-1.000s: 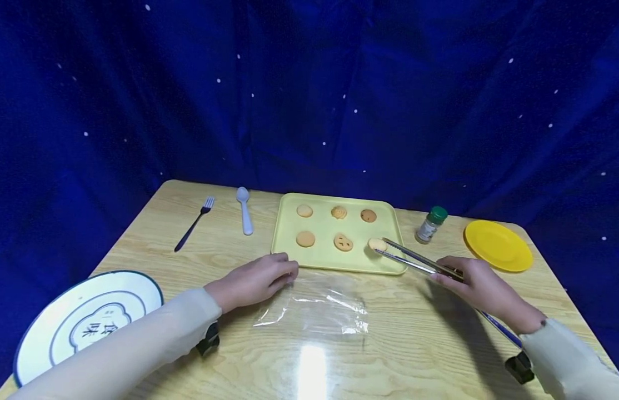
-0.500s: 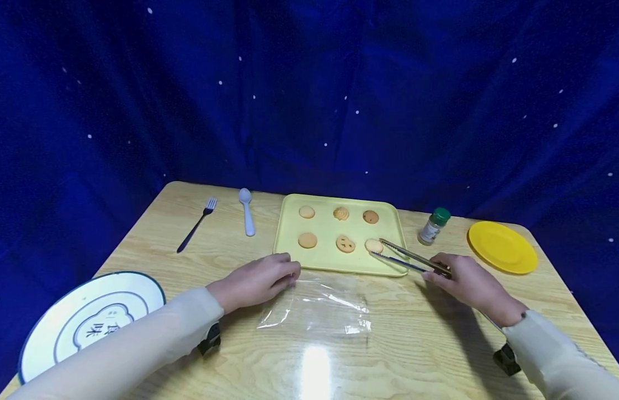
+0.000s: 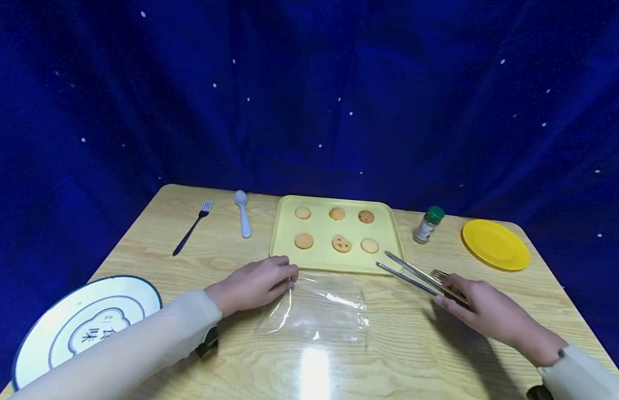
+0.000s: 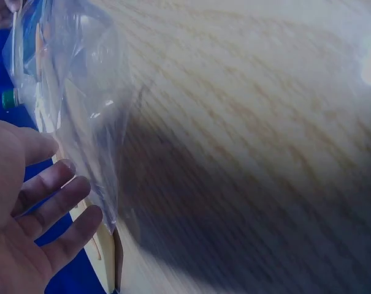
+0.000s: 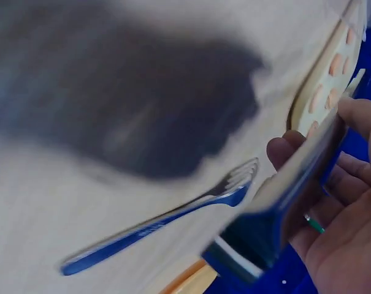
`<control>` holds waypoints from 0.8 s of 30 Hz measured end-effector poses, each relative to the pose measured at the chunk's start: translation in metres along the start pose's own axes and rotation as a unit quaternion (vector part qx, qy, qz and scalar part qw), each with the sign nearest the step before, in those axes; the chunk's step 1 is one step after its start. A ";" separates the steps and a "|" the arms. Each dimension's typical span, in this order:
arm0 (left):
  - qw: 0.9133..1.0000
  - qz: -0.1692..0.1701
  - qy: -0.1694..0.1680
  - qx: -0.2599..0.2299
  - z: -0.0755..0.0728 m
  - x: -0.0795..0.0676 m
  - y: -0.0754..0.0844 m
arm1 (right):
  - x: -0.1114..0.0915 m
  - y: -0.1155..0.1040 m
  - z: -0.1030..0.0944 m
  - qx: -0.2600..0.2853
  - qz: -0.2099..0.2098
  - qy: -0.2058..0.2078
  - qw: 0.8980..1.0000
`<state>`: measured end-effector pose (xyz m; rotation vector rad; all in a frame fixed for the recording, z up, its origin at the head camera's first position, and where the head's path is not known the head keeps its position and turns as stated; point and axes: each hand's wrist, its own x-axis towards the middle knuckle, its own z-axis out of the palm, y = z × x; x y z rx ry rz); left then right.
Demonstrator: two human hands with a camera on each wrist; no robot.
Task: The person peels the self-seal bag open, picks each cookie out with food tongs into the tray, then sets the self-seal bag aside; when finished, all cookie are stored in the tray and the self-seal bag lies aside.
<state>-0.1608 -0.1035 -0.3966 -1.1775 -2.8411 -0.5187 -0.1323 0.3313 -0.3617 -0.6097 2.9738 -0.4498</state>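
My left hand [image 3: 259, 284] pinches the far left corner of a clear plastic bag [image 3: 322, 311] lying in front of the tray. In the left wrist view its thumb and fingers meet the film's edge. My right hand [image 3: 489, 311] grips metal tongs [image 3: 420, 276], their tips parted with nothing between them, close to the front right corner of the pale yellow tray [image 3: 319, 260]. Two rows of cookies lie on the tray. A pale round cookie [image 3: 369, 245] sits nearest the tongs, beside a cookie with holes [image 3: 342, 243].
A fork [image 5: 167, 222] with a blue handle lies under my right hand. Behind it stand a green-capped shaker [image 3: 428, 225] and a yellow plate [image 3: 495, 244]. At left are a dark-handled fork [image 3: 193, 228], a pale spoon [image 3: 243, 214] and a white plate [image 3: 134, 289].
The tongs have set the pale round cookie down on the tray and let it go. My right hand has drawn them back toward me. The left hand stays at the bag.
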 end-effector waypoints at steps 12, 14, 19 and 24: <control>0.999 -0.009 0.018 0.029 -0.008 -0.007 -0.004 | -0.041 0.006 0.025 -0.087 -0.006 0.032 0.996; 0.999 -0.005 0.027 0.039 -0.011 -0.010 -0.006 | -0.044 0.007 0.027 -0.103 0.005 0.032 0.994; 0.997 0.008 0.040 0.060 -0.016 -0.017 -0.013 | -0.050 0.009 0.032 -0.128 0.026 0.022 0.991; 0.995 0.016 0.040 0.085 -0.020 -0.022 -0.021 | -0.053 0.011 0.034 -0.145 0.032 -0.006 0.989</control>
